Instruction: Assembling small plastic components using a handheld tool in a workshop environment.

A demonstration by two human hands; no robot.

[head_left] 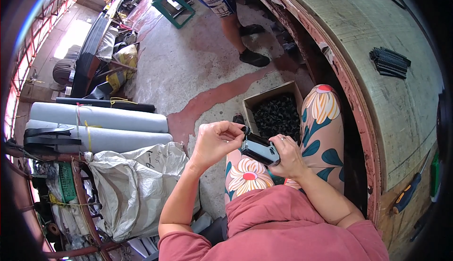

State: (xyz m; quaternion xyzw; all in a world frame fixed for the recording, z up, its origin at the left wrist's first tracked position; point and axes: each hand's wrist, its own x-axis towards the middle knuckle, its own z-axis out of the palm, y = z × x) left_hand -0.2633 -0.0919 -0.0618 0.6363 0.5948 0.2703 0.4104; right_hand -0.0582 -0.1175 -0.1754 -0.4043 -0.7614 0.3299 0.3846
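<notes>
Above my lap, my right hand (289, 158) is wrapped round a grey and black hand tool (259, 152) that looks like a stapler. Thumb and fingertips of my left hand (212, 140) pinch a small looped black strip (246, 131) at the tool's far left end. Fingers partly cover the strip, so whether it sits inside the tool's jaw cannot be made out. Just beyond my hands, between my knees, a cardboard box (271, 91) holds a heap of small curled black pieces (278, 118).
On the wooden table (349, 25) to my right lie a stack of black strips (390, 63) and a screwdriver (406, 193). Grey rolls (99, 118) and a white sack (137, 185) crowd the left. Ahead, a person's legs (232, 34) stand near a green stool (173, 7).
</notes>
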